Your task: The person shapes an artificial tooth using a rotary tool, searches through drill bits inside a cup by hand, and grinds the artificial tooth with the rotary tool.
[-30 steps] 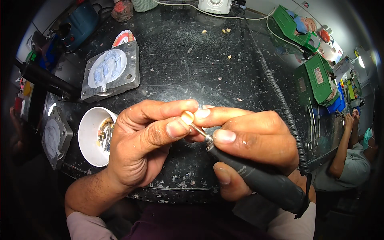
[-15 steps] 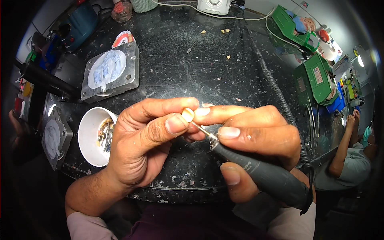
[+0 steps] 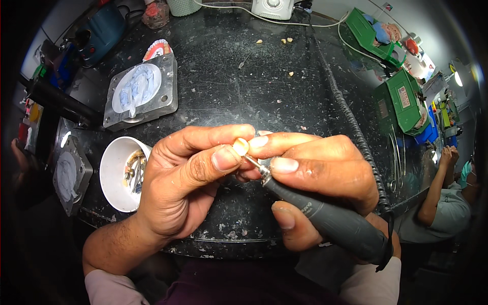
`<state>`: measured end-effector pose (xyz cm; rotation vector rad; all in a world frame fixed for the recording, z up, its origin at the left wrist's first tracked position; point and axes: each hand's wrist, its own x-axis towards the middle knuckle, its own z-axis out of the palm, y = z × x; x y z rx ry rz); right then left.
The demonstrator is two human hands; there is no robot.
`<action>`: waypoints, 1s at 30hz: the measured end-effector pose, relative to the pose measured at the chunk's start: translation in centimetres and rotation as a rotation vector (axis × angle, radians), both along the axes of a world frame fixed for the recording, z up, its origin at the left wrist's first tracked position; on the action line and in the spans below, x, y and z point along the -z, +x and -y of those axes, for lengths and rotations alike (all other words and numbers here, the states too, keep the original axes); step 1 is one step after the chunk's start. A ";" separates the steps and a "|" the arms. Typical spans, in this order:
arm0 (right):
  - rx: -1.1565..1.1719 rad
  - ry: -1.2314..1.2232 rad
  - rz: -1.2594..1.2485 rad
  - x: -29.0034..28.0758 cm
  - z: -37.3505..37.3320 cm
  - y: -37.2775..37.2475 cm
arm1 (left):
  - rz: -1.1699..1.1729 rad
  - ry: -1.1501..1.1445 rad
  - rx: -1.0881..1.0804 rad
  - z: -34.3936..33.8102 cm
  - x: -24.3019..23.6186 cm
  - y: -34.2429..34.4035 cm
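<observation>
My left hand point(image 3: 183, 185) pinches a small ivory tooth-shaped piece point(image 3: 240, 146) between thumb and index finger, near the middle of the view. My right hand point(image 3: 328, 180) is wrapped round a dark rotary handpiece point(image 3: 333, 229) with a thin metal bit point(image 3: 251, 161) whose tip is at the piece, either touching it or very close. One right fingertip rests beside the piece. A white cup point(image 3: 114, 175) of metal tools stands left of my left hand. A coiled cord point(image 3: 358, 132) runs along the right of the handpiece.
A metal flask point(image 3: 168, 91) with blue-white filling and a denture model point(image 3: 155, 50) lie back left. Several tooth pieces point(image 3: 290, 40) lie at the back. Green boxes point(image 3: 394, 96) and long metal instruments point(image 3: 399, 157) are at the right, beside a co-worker's arm point(image 3: 434, 198).
The handpiece and my right hand shifted slightly right, then back left and a little up. My left fingers moved very slightly with the piece still held.
</observation>
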<state>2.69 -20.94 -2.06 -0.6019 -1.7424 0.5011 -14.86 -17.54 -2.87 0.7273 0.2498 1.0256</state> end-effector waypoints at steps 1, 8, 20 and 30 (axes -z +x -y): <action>-0.006 -0.001 -0.003 0.0 0.0 -0.2 | 0.005 0.003 0.000 0.0 0.0 -0.1; 0.039 -0.079 -0.073 -0.3 0.6 -0.5 | -0.163 0.116 -0.046 -0.2 -0.2 -0.5; 0.047 -0.134 -0.049 -0.7 1.2 -0.3 | -0.507 0.600 -0.354 0.0 -0.7 -0.4; 0.075 -0.207 -0.004 -0.5 1.3 -0.3 | -0.464 0.789 -0.413 -0.4 -0.4 -0.6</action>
